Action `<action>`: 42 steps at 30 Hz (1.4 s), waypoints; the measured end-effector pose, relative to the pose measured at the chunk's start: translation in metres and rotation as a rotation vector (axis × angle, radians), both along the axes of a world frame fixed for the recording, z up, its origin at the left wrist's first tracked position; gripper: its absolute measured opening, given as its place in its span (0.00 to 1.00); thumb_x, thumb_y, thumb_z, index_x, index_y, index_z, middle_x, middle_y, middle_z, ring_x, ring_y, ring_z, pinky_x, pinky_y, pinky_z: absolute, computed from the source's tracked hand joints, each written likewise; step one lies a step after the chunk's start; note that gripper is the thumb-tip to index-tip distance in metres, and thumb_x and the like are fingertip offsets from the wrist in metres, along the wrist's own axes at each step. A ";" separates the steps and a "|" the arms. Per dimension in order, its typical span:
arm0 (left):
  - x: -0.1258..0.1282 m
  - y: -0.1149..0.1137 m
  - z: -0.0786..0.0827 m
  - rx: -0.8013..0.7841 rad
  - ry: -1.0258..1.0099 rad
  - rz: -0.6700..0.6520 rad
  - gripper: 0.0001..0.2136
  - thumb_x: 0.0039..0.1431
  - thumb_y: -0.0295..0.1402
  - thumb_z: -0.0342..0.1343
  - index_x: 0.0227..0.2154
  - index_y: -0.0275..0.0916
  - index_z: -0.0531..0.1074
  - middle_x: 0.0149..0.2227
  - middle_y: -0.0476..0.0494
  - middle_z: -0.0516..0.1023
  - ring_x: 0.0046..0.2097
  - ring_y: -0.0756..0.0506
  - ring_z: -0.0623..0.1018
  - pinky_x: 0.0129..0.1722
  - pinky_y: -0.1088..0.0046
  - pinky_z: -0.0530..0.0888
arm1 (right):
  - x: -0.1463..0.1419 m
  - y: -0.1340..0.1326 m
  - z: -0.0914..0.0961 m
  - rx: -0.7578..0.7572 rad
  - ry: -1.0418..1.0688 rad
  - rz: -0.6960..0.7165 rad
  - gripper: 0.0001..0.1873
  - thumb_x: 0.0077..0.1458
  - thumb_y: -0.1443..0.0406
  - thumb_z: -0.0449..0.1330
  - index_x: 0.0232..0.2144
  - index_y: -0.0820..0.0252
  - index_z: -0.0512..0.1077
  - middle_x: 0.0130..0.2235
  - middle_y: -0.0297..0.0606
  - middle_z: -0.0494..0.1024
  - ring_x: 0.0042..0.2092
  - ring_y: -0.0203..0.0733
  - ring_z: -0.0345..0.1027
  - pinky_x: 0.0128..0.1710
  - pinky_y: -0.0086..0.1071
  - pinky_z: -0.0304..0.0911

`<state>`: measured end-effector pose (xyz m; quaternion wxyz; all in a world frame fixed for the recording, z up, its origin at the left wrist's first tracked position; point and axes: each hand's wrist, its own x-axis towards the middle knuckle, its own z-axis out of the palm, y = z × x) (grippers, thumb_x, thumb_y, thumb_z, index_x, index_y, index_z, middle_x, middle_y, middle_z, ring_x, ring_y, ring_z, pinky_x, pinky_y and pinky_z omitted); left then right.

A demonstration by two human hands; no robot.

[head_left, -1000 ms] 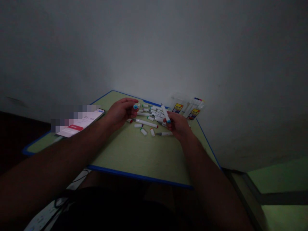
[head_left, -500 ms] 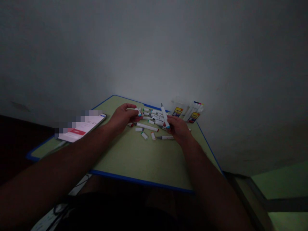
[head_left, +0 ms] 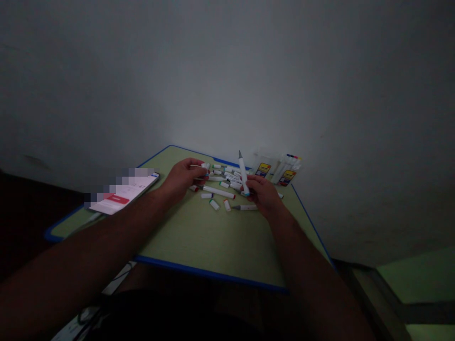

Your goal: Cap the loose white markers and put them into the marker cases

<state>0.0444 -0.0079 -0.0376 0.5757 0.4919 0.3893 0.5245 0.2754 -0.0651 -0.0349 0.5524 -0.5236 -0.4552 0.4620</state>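
My right hand (head_left: 263,192) is closed on a white marker (head_left: 243,173), which stands nearly upright with its grey tip bare and a blue end at the bottom. Opposite it, my left hand (head_left: 185,177) pinches a small white marker cap (head_left: 205,166) between thumb and fingers. Between and behind the hands lies a loose pile of white markers (head_left: 232,177). In front of them are several loose caps, among them one with a green end (head_left: 214,204) and one with an orange end (head_left: 227,204). An uncapped marker (head_left: 245,207) lies below my right hand.
A phone (head_left: 124,192) with a lit screen and a cable lies at the table's left side. Two clear marker cases (head_left: 286,169) stand at the back right, one with several pens inside. The green table (head_left: 209,241) has a blue edge and stands against a grey wall.
The view has tilted slightly, so everything sits a little lower. My left fingers have turned the cap a little. The marker in my right hand stands slightly more upright.
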 end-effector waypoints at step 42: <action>-0.003 0.009 -0.011 0.100 0.040 0.017 0.12 0.42 0.29 0.67 0.34 0.36 0.80 0.32 0.43 0.79 0.29 0.49 0.76 0.27 0.74 0.72 | 0.008 0.003 0.001 0.170 0.188 -0.134 0.15 0.36 0.62 0.69 0.30 0.59 0.73 0.22 0.28 0.70 0.24 0.31 0.62 0.20 0.25 0.60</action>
